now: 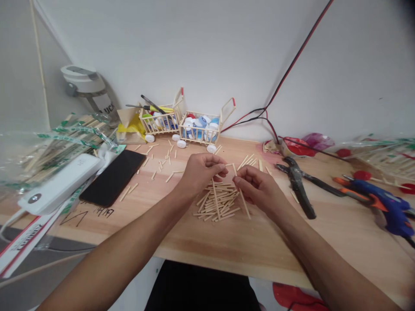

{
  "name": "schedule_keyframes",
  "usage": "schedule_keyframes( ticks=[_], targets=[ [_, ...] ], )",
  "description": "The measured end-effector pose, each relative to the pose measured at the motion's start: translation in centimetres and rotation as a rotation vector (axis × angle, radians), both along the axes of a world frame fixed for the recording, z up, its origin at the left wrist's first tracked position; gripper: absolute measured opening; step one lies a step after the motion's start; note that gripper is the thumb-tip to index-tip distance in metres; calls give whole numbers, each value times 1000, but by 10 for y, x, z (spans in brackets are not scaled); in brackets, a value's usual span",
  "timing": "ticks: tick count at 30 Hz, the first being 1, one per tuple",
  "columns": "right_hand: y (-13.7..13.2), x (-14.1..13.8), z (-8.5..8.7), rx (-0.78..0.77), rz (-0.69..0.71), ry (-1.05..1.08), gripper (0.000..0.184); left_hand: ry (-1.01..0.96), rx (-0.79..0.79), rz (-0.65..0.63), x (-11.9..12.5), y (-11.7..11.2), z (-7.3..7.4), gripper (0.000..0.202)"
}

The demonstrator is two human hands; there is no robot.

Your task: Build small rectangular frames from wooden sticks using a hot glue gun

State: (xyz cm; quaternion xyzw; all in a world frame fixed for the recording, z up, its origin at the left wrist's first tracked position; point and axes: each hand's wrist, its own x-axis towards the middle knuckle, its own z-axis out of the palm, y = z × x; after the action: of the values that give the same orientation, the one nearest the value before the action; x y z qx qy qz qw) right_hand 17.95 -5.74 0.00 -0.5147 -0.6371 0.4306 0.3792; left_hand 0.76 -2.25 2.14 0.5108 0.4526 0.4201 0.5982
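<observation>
My left grip and my right grip hover close together just above the worktop, with their fingertips almost meeting. The left is closed in a pinch on a short wooden stick, and the right is closed on a longer wooden stick that slants down past my fingers toward the worktop. Right below and between both grips lies a loose criss-cross pile of wooden sticks. Farther out from my left grip, more loose sticks are scattered, and beyond them sit a black smartphone, a white power bank and a clear plastic bag of sticks. Out past my right grip lie black pliers, and farther on a blue-and-orange hot glue gun. Straight ahead of both grips, near the back of the worktop, stand two small stick-built carts on white bottle-cap wheels, with blue and white bottle caps heaped inside. Farthest off, a red-and-black wire runs up the white wall.
</observation>
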Motion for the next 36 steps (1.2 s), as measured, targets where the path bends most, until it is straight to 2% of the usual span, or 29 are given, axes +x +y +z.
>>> schedule_keyframes(
  ticks=[36],
  targets=[
    [2,4,-4,48,18,-64,22,24,19,4,1,1,-2,6]
  ],
)
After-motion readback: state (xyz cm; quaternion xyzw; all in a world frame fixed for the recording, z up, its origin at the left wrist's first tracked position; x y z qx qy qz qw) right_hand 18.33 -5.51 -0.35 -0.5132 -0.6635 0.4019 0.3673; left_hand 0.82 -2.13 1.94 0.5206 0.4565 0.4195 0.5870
